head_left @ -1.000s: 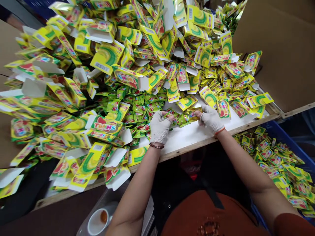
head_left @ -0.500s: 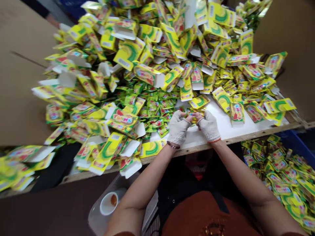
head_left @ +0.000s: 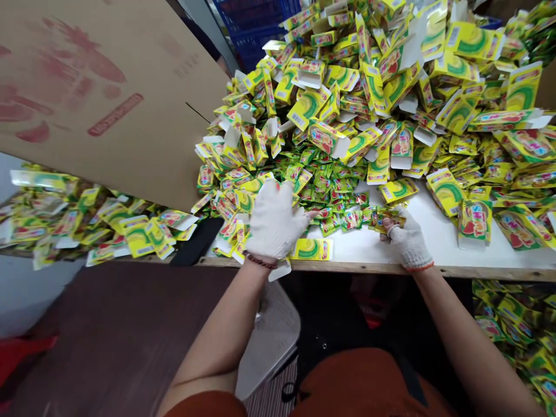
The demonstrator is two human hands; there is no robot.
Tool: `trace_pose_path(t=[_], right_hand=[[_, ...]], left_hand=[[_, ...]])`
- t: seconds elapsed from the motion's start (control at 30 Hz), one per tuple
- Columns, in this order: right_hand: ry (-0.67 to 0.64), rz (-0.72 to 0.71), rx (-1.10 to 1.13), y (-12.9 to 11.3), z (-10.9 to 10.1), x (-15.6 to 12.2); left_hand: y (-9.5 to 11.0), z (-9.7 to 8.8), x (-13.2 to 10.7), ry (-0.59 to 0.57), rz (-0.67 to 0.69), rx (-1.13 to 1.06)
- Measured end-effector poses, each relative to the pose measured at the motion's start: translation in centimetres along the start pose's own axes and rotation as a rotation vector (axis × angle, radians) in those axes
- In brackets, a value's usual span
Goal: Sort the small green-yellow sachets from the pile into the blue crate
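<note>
Both of my hands wear white knit gloves. My left hand (head_left: pixel 274 221) is spread, fingers apart, over the flat yellow-green cartons (head_left: pixel 243 197) at the near left of the white table (head_left: pixel 373 252); nothing shows in it. My right hand (head_left: pixel 406 238) is closed on a small stack of green candy sachets (head_left: pixel 388 216) near the table's front edge. A spread of loose green sachets (head_left: pixel 334 191) lies between and beyond the hands. A single flat yellow carton (head_left: pixel 311 249) rests by my left wrist.
A big heap of unfolded yellow cartons (head_left: pixel 391 81) fills the back and right of the table. A brown cardboard sheet (head_left: pixel 104 98) leans at the left with more cartons (head_left: pixel 87 220) under it. Sachets (head_left: pixel 521 324) fill a bin at lower right.
The hands were together on the sachets; now the left hand has let go and moved left onto the cartons, while the right keeps the stack. The view has swung left.
</note>
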State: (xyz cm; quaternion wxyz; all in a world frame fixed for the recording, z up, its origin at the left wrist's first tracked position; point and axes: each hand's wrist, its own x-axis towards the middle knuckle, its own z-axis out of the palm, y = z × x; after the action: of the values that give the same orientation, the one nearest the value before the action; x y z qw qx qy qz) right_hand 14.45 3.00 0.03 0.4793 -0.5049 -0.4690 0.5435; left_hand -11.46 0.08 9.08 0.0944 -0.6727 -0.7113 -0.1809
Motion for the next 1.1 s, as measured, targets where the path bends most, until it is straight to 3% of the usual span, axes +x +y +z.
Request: trace_pose_path(t=[0.13, 0.23, 0.33, 0.43, 0.57, 0.7, 0.77, 0.87, 0.9, 0.93, 1.0, 1.1], right_hand=[[-0.045, 0.001, 0.032, 0.3, 0.2, 0.3], [-0.055, -0.003, 0.045, 0.8, 0.0, 0.5], [-0.036, -0.049, 0.054, 1.3, -0.3, 0.4], [-0.049, -0.142, 0.084, 1.2, -0.3, 0.2], [-0.202, -0.194, 0.200, 0.1, -0.9, 0.5], [-0.142, -0.204, 0.061, -1.5, -3.1, 0.8], [-0.149, -0.246, -0.053, -2.4, -4.2, 0.5], [-0.233, -0.326, -0.177, -3.5, -5.1, -0.4], [-0.263, -0.345, -0.201, -3.7, -5.2, -0.6], [-0.283, -0.359, -0.212, -3.8, -5.4, -0.7], [-0.260, -0.373, -0.195, -3.8, -5.7, -0.6], [0.021, -0.334, -0.094, -3.0, -6.4, 0.2]], left_hand=[[-3.0, -0.9, -0.6, -0.102, -0.191, 0.145], [-3.6, -1.2, -0.6, 0.066, -0.225, 0.021], [-2.9, -1.8, -0.3, 0.306, -0.206, -0.270], [-0.9, -1.1, -0.4, 0.272, -0.192, -0.749], [2.8, 2.9, -1.0, 0.016, -0.204, -1.095], [5.5, 5.7, -0.9, -0.221, -0.250, -1.323], [6.0, 6.0, -0.3, -0.528, -0.279, -1.491], [6.5, 6.1, 1.0, -1.194, -0.141, -1.536], [6.7, 6.2, 1.4, -1.333, -0.042, -1.473], [7.0, 6.4, 1.6, -1.375, 0.057, -1.397], [7.8, 6.9, 1.9, -1.197, 0.197, -1.255], [9.1, 8.2, 1.6, -0.673, 0.251, -0.949]])
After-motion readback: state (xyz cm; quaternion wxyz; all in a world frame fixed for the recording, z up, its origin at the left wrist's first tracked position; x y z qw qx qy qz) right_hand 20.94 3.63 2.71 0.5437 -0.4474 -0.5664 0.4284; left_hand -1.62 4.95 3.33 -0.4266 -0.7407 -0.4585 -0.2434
